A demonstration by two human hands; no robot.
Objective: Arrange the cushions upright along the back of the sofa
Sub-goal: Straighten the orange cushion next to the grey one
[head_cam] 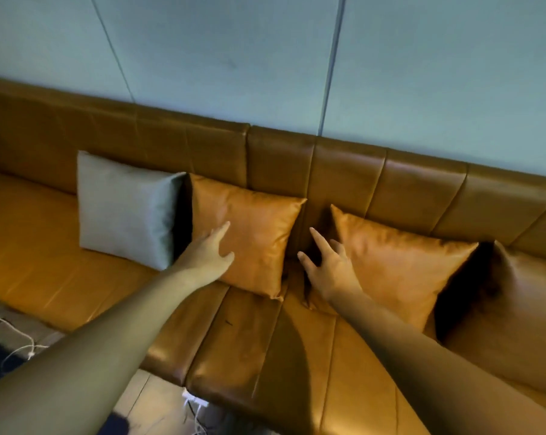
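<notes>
Along the backrest of the long tan leather sofa (pixel 343 171) stand several cushions. A grey cushion (pixel 124 208) leans upright at the left. Beside it stands a tan cushion (pixel 259 233), and my left hand (pixel 209 255) lies flat on its lower left face, fingers spread, gripping nothing. A second tan cushion (pixel 400 265) leans upright further right. My right hand (pixel 328 265) rests with spread fingers on that cushion's left edge, in the gap between the two tan cushions. A third tan cushion (pixel 522 296) shows partly at the right edge.
A pale panelled wall (pixel 265 58) rises behind the sofa. White cables (pixel 20 343) lie on the floor at the lower left, and a white power strip (pixel 193 400) sits below the seat's front edge. Bare seat stretches left of the grey cushion.
</notes>
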